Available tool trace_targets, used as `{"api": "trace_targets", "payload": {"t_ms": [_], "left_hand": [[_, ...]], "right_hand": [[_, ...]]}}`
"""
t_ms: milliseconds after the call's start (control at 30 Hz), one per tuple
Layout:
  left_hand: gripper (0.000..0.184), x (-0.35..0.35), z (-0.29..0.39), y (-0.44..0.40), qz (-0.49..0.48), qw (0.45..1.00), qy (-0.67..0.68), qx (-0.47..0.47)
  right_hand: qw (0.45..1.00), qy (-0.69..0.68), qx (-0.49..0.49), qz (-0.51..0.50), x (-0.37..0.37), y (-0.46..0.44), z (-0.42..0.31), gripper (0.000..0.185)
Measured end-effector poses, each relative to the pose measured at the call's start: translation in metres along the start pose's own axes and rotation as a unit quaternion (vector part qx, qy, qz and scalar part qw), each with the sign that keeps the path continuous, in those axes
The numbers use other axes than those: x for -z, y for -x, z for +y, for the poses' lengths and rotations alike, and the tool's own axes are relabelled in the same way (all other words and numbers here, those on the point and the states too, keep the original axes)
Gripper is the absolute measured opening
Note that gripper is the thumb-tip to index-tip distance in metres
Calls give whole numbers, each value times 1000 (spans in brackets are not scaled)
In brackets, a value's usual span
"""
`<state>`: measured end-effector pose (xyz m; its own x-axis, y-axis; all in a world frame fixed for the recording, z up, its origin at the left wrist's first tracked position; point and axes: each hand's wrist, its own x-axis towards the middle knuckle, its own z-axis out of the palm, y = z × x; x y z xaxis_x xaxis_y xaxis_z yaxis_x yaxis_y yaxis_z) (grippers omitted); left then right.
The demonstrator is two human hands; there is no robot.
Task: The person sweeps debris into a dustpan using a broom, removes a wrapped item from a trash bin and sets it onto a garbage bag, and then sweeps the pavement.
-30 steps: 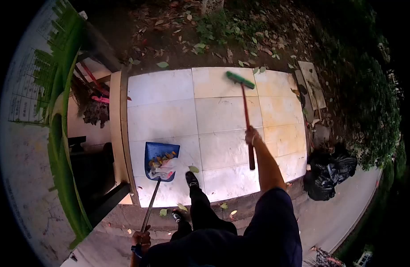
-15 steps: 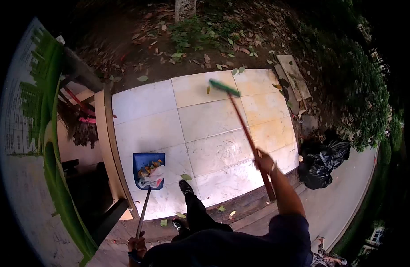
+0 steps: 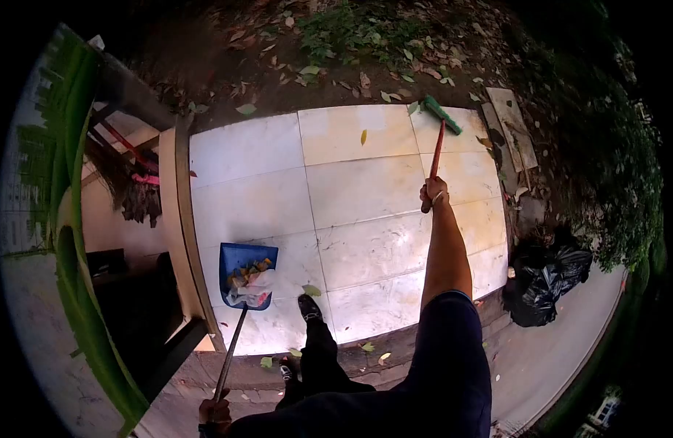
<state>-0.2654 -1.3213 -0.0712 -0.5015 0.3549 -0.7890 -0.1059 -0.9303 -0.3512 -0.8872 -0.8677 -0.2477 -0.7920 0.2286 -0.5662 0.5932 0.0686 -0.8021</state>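
My right hand [image 3: 435, 192] is wrapped round the red handle of a broom, whose green head [image 3: 442, 115] rests at the far right of the pale tiled floor [image 3: 366, 191]. At the lower left, my left hand [image 3: 215, 410] grips the long thin handle of a blue dustpan [image 3: 225, 264]. The pan lies on the tiles and holds brown leaves and a crumpled whitish plastic bag [image 3: 253, 288]. A yellow leaf [image 3: 363, 136] lies on the far tiles, and a green leaf [image 3: 311, 290] is beside my shoe [image 3: 309, 308].
Black garbage bags [image 3: 544, 285] stand at the right. Boards [image 3: 512, 129] lie beyond the tiles' right edge. Soil with fallen leaves and plants [image 3: 344, 36] borders the far side. At the left are a green-and-white panel [image 3: 66, 219] and a frame with a pink-and-red tool [image 3: 145, 178].
The broom head has swung right and away to the far right tiles. My right arm is stretched further forward. The dustpan stays on the same tiles in my left hand.
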Motion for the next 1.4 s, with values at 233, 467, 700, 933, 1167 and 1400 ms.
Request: {"api": "trace_targets", "payload": {"t_ms": [233, 467, 700, 933, 1167, 1400], "left_hand": [[48, -16, -6, -3, -3, 1000, 7, 6], [43, -10, -13, 15, -22, 998, 59, 9], [43, -20, -23, 36, -125, 992, 31, -4], [40, -15, -13, 52, -146, 988, -31, 37], [40, -10, -3, 56, -128, 988, -63, 63], [40, -7, -2, 32, -164, 971, -120, 124]], "right_hand": [[980, -127, -121, -94, 12, 51, 107, 45], [857, 502, -80, -90, 87, 337, 171, 53], [881, 374, -215, -192, 174, 554, 93, 42], [897, 426, -13, -112, 144, 498, 119, 31], [907, 416, -3, -59, 75, 342, 104, 25], [889, 454, 39, -45, 194, 537, 194, 32]]}}
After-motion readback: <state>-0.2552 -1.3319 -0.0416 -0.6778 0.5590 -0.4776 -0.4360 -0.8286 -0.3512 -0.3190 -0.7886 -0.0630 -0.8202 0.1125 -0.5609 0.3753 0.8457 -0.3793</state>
